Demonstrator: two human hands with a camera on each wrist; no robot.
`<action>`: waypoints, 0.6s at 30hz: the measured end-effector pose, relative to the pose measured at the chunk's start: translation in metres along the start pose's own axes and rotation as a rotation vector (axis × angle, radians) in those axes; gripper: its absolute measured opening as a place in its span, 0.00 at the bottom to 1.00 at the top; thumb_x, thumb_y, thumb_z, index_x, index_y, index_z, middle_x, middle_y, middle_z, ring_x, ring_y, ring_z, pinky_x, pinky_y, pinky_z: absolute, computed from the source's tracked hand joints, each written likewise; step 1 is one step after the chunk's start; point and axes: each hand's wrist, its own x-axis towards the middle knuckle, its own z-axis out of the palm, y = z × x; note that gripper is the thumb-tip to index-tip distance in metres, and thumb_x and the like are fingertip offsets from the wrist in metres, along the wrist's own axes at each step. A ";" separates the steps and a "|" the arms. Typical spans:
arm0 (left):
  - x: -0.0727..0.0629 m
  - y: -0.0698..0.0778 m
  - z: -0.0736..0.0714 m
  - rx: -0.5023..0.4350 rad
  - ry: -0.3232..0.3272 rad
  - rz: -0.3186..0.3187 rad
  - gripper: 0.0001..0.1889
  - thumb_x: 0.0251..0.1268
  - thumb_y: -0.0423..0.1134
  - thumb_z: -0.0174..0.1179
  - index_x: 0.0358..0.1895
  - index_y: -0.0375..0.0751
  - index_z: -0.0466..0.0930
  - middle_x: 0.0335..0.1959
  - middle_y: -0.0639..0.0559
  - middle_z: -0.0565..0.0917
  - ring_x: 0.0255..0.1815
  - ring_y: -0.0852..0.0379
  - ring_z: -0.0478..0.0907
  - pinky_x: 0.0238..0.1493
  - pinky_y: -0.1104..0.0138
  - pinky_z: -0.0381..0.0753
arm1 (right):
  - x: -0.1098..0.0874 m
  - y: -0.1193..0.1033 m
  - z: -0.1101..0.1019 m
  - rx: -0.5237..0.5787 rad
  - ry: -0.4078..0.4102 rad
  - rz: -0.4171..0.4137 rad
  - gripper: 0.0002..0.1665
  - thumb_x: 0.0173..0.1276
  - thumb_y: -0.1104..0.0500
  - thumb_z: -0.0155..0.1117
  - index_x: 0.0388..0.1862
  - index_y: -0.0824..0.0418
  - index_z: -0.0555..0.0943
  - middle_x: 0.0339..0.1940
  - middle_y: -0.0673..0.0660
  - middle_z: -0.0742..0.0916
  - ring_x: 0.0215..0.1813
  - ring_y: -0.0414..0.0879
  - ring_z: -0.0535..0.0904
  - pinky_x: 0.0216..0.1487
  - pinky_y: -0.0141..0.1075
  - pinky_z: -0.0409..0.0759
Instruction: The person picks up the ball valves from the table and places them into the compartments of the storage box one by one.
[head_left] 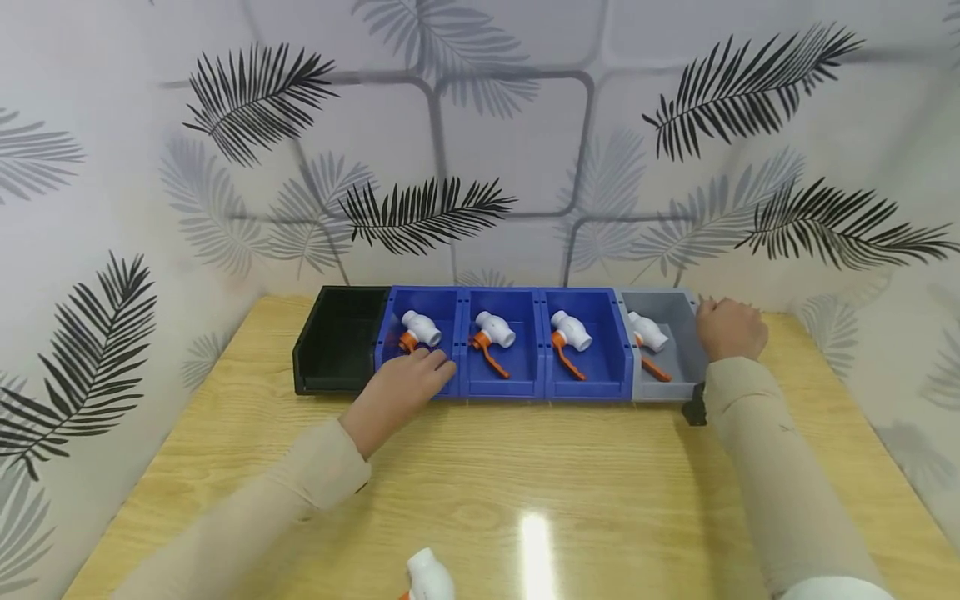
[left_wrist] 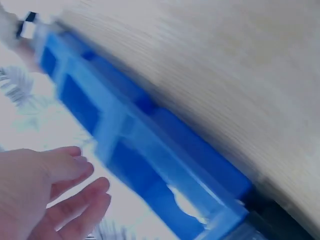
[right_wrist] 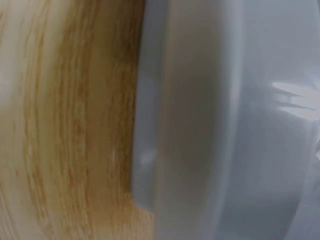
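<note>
A row of bins holds white ball valves with orange handles: one valve (head_left: 422, 327) in the left blue bin (head_left: 450, 302), others in the middle blue bin (head_left: 517, 367), the right blue bin (head_left: 607, 367) and the grey bin (head_left: 678, 371). My left hand (head_left: 401, 392) is over the front of the left blue bin, partly covering its valve; in the left wrist view its fingers (left_wrist: 75, 200) are loosely bent with nothing between them. At the grey bin's right wall, my right hand (head_left: 731, 329) touches the rim; its fingertips are hidden. The right wrist view shows the grey wall (right_wrist: 270, 150) close up.
A black bin (head_left: 341, 387) ends the row on the left. Another white valve (head_left: 431, 575) lies at the wooden table's (head_left: 525, 467) near edge, cut off by the frame. Behind the bins stands a leaf-patterned wall (head_left: 510, 250).
</note>
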 end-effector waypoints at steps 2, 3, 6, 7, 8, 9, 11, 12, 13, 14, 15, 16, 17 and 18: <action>-0.008 0.008 -0.013 -0.043 0.058 0.022 0.16 0.58 0.29 0.62 0.50 0.39 0.77 0.45 0.47 0.80 0.43 0.53 0.78 0.41 0.66 0.79 | -0.001 0.000 0.000 0.005 0.000 0.001 0.34 0.72 0.49 0.29 0.33 0.77 0.74 0.37 0.77 0.78 0.39 0.70 0.75 0.30 0.56 0.71; -0.013 0.012 -0.019 -0.064 0.083 0.026 0.15 0.58 0.30 0.62 0.50 0.39 0.77 0.45 0.47 0.80 0.44 0.53 0.78 0.42 0.66 0.78 | -0.001 -0.001 0.000 0.005 -0.001 0.000 0.34 0.72 0.49 0.29 0.33 0.77 0.74 0.37 0.77 0.78 0.39 0.70 0.75 0.30 0.56 0.71; -0.026 0.021 -0.038 -0.159 0.121 0.008 0.14 0.59 0.32 0.61 0.49 0.41 0.78 0.45 0.50 0.80 0.44 0.55 0.78 0.42 0.67 0.78 | -0.002 0.001 0.001 0.007 0.002 -0.001 0.35 0.72 0.49 0.28 0.34 0.78 0.74 0.38 0.78 0.78 0.39 0.70 0.75 0.30 0.56 0.71; -0.031 0.023 -0.044 -0.203 0.119 -0.006 0.13 0.60 0.33 0.61 0.49 0.42 0.78 0.44 0.51 0.80 0.44 0.56 0.78 0.41 0.68 0.78 | -0.002 0.002 0.001 0.005 0.002 0.001 0.35 0.72 0.49 0.29 0.34 0.78 0.74 0.38 0.78 0.78 0.39 0.71 0.75 0.29 0.56 0.71; -0.037 0.025 -0.049 -0.247 0.113 -0.020 0.13 0.60 0.34 0.61 0.49 0.44 0.79 0.44 0.52 0.80 0.43 0.57 0.78 0.40 0.68 0.78 | -0.002 0.002 0.001 0.000 0.001 0.004 0.35 0.72 0.49 0.28 0.34 0.78 0.74 0.38 0.78 0.78 0.39 0.71 0.75 0.29 0.56 0.72; -0.042 0.027 -0.055 -0.292 0.099 -0.032 0.12 0.61 0.36 0.60 0.48 0.46 0.79 0.43 0.54 0.80 0.42 0.58 0.77 0.39 0.68 0.78 | -0.002 0.002 0.001 -0.004 -0.001 0.006 0.35 0.72 0.49 0.28 0.34 0.78 0.74 0.38 0.78 0.78 0.39 0.70 0.75 0.29 0.56 0.72; -0.053 0.030 -0.062 -0.381 0.068 -0.038 0.11 0.61 0.39 0.60 0.47 0.47 0.79 0.42 0.56 0.80 0.42 0.60 0.77 0.40 0.68 0.78 | -0.002 0.003 0.001 -0.009 -0.001 0.006 0.35 0.72 0.49 0.29 0.35 0.78 0.74 0.38 0.78 0.78 0.39 0.70 0.75 0.29 0.55 0.72; -0.059 0.032 -0.065 -0.423 0.047 -0.032 0.11 0.61 0.41 0.60 0.47 0.48 0.79 0.42 0.57 0.80 0.42 0.60 0.77 0.40 0.67 0.78 | -0.002 0.003 0.001 -0.012 -0.003 0.005 0.35 0.72 0.49 0.29 0.34 0.78 0.74 0.38 0.78 0.79 0.39 0.70 0.76 0.29 0.55 0.72; -0.064 0.034 -0.067 -0.455 0.023 -0.017 0.11 0.62 0.42 0.60 0.47 0.48 0.79 0.42 0.57 0.80 0.42 0.61 0.77 0.40 0.67 0.78 | -0.001 0.003 0.001 -0.010 -0.003 0.002 0.35 0.72 0.49 0.29 0.34 0.78 0.74 0.37 0.78 0.79 0.39 0.70 0.75 0.29 0.55 0.72; -0.069 0.035 -0.069 -0.495 -0.008 -0.001 0.11 0.63 0.42 0.59 0.47 0.49 0.79 0.43 0.58 0.80 0.43 0.61 0.76 0.41 0.67 0.77 | -0.001 0.003 0.002 -0.009 -0.002 -0.003 0.35 0.72 0.49 0.29 0.34 0.78 0.74 0.37 0.77 0.79 0.38 0.70 0.75 0.29 0.55 0.71; -0.073 0.037 -0.070 -0.534 -0.040 0.016 0.11 0.64 0.43 0.58 0.47 0.50 0.79 0.43 0.59 0.79 0.44 0.62 0.76 0.42 0.68 0.77 | 0.000 0.003 0.002 -0.004 0.001 -0.008 0.35 0.72 0.49 0.29 0.34 0.78 0.74 0.37 0.77 0.79 0.38 0.70 0.75 0.29 0.55 0.71; -0.077 0.039 -0.071 -0.571 -0.062 0.033 0.11 0.64 0.44 0.57 0.48 0.50 0.79 0.44 0.59 0.79 0.45 0.62 0.76 0.43 0.68 0.77 | 0.000 0.002 0.002 0.001 0.006 -0.012 0.35 0.72 0.49 0.29 0.34 0.78 0.75 0.37 0.78 0.79 0.38 0.70 0.75 0.29 0.56 0.71; -0.081 0.041 -0.072 -0.607 -0.084 0.044 0.11 0.65 0.45 0.56 0.48 0.51 0.78 0.45 0.60 0.79 0.46 0.63 0.75 0.44 0.68 0.77 | 0.000 0.002 0.003 0.006 0.011 -0.013 0.35 0.72 0.49 0.29 0.34 0.78 0.75 0.36 0.78 0.79 0.38 0.70 0.75 0.29 0.56 0.71; -0.084 0.043 -0.072 -0.639 -0.104 0.052 0.11 0.66 0.46 0.55 0.48 0.52 0.78 0.45 0.61 0.78 0.47 0.64 0.75 0.45 0.68 0.76 | 0.000 0.002 0.003 0.011 0.015 -0.013 0.35 0.72 0.49 0.29 0.34 0.78 0.74 0.36 0.78 0.79 0.38 0.70 0.75 0.29 0.56 0.71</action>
